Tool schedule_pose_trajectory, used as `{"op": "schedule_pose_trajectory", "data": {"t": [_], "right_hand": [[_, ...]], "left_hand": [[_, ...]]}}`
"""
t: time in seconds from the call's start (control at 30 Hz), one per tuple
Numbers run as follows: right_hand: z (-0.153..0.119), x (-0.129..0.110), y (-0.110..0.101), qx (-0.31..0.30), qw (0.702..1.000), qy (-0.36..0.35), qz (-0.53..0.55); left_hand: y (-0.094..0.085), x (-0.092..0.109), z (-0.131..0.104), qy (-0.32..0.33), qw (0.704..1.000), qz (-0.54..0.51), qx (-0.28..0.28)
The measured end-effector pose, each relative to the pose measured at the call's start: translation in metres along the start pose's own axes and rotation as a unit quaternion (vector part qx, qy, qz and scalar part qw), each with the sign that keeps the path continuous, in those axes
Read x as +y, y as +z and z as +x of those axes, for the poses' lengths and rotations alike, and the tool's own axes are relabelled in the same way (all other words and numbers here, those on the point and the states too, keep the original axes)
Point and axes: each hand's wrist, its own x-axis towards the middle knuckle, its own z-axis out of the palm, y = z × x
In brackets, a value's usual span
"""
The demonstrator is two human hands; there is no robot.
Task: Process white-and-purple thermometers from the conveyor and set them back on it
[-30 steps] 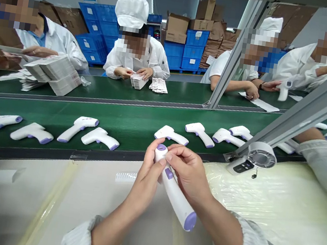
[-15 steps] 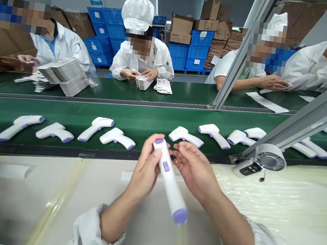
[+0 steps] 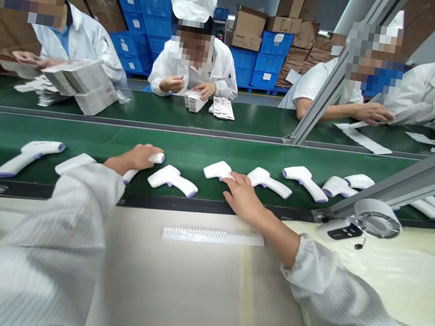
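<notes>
White-and-purple handheld thermometers lie along the green belt (image 3: 187,147). My left hand (image 3: 135,158) reaches over the belt, its fingers wrapped round a thermometer (image 3: 156,158) whose head and handle show on either side of the hand. My right hand (image 3: 243,194) rests on another thermometer (image 3: 217,170), fingers stretched over its handle, which is mostly hidden. Between the hands lies a thermometer (image 3: 172,179) that neither hand touches. A further thermometer (image 3: 270,182) is just right of my right hand.
A white toothed strip (image 3: 212,236) lies on the grey table (image 3: 173,288). On the right, a small white fan (image 3: 376,218) stands by a slanting metal post (image 3: 406,171). Across the belt, several people in white handle paper stacks (image 3: 96,97) and strips.
The thermometer held over the table is out of my hands, and one now lies under my right hand on the belt. My left hand has moved left onto another. The view has shifted.
</notes>
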Motion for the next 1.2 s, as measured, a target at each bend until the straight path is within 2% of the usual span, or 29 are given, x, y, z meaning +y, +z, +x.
{"op": "schedule_pose_trajectory", "data": {"t": [0.07,0.13,0.2,0.27,0.37,0.43,0.5,0.57,0.6,0.67,0.73,0.77,0.83,0.93,1.2], "right_hand": [[-0.021,-0.006,-0.015,-0.012,1.000,-0.006,0.000],[-0.044,-0.014,-0.028,-0.069,0.997,0.017,0.028],[-0.060,-0.022,-0.035,-0.138,0.987,0.059,0.055],[-0.068,-0.027,-0.032,-0.170,0.980,0.083,0.059],[-0.069,-0.029,-0.019,-0.179,0.978,0.080,0.065],[-0.069,-0.028,-0.012,-0.187,0.977,0.069,0.072],[-0.073,-0.028,-0.013,-0.185,0.975,0.067,0.101],[-0.078,-0.030,-0.020,-0.158,0.960,0.087,0.216],[-0.080,-0.033,-0.026,-0.129,0.939,0.099,0.304],[-0.081,-0.043,-0.036,-0.046,0.866,0.112,0.486],[-0.080,-0.057,-0.043,0.031,0.794,0.101,0.599],[-0.078,-0.064,-0.045,0.055,0.769,0.095,0.630],[-0.075,-0.074,-0.045,0.079,0.743,0.091,0.659],[-0.073,-0.078,-0.042,0.106,0.741,0.097,0.655],[-0.074,-0.074,-0.039,0.129,0.780,0.092,0.605]], "left_hand": [[-0.007,-0.005,-0.001,0.003,1.000,0.010,0.001],[-0.014,0.001,-0.006,0.018,0.999,0.013,0.036],[-0.018,0.015,-0.019,0.043,0.995,0.010,0.085],[-0.017,0.038,-0.042,0.057,0.992,-0.012,0.116],[0.002,0.077,-0.088,0.046,0.984,-0.136,0.103],[0.023,0.101,-0.118,0.032,0.976,-0.202,0.074],[0.045,0.120,-0.142,-0.011,0.962,-0.268,0.047],[0.066,0.135,-0.158,-0.078,0.934,-0.348,0.019],[0.076,0.142,-0.164,-0.112,0.918,-0.381,0.005],[0.092,0.157,-0.174,-0.160,0.893,-0.420,-0.026],[0.104,0.170,-0.182,-0.187,0.877,-0.439,-0.059],[0.109,0.177,-0.186,-0.193,0.871,-0.446,-0.071],[0.114,0.186,-0.192,-0.198,0.865,-0.454,-0.084],[0.117,0.192,-0.197,-0.203,0.867,-0.447,-0.086],[0.120,0.187,-0.197,-0.203,0.879,-0.424,-0.084]]}}
